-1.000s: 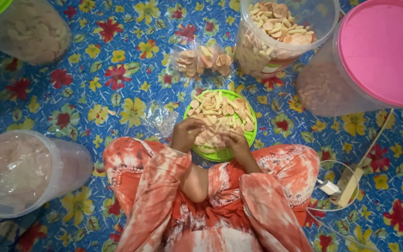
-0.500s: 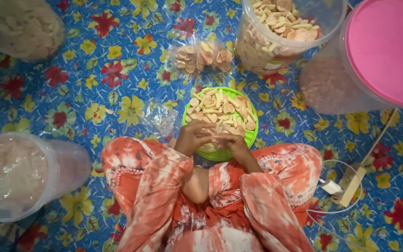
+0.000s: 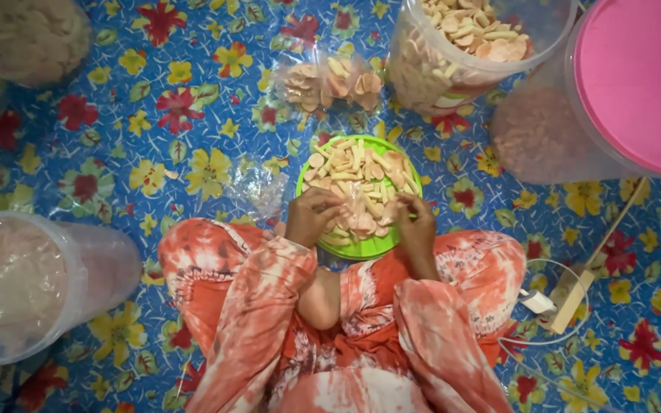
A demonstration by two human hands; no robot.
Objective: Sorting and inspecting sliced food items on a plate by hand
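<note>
A green plate (image 3: 361, 246) heaped with pale and pinkish crackers (image 3: 357, 172) sits on the floral mat just in front of my crossed legs. My left hand (image 3: 311, 216) is on the plate's near left side, fingers curled. My right hand (image 3: 416, 223) is on its near right side, also curled. Between them lies what looks like a small clear bag (image 3: 361, 222) holding pinkish crackers, gripped by both hands at its sides. My orange patterned sleeves cover both forearms.
A filled clear bag of crackers (image 3: 334, 80) lies beyond the plate, and an empty clear bag (image 3: 258, 187) lies to its left. An open tub of crackers (image 3: 468, 38), a pink-lidded tub (image 3: 636, 84) and two more tubs (image 3: 17, 283) (image 3: 24, 38) ring the mat. White cable and plug (image 3: 537, 302) at right.
My hands were pressed together at the plate's near edge; they have now spread apart to either side. The view has shifted slightly, so the plate sits a bit lower.
</note>
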